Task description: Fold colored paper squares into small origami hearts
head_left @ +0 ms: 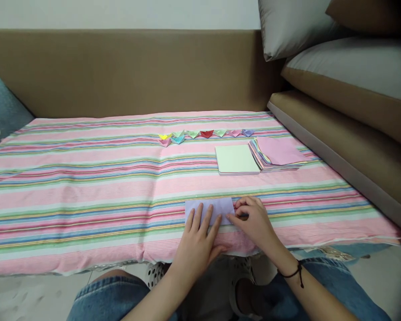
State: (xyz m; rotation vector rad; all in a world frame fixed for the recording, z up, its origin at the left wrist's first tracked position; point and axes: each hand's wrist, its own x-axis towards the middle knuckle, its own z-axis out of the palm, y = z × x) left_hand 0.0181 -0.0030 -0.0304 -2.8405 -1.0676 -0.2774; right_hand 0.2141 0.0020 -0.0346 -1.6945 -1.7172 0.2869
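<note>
Denim shorts (pixel 110 298) show on both legs nearest the viewer, with the forearms reaching out between them and a dark cord bracelet (pixel 300 268) on the right wrist. Near the front edge of a pink striped cloth (pixel 87 196) lies a lavender paper rectangle (pixel 224 205). Left hand (pixel 195 238) presses down on it, fingers straight and slightly spread. Right hand (pixel 254 218) is at the paper's right end, fingers curled and thumb tip at the corner; whether they pinch the sheet, I cannot tell. Farther back sit a pale green paper stack (pixel 237 159) and, just beside it, a multicoloured paper stack (pixel 280 151) topped with pink. Behind and leftward, small folded paper boats (pixel 207 133) line up, among them red, yellow, blue and green ones.
</note>
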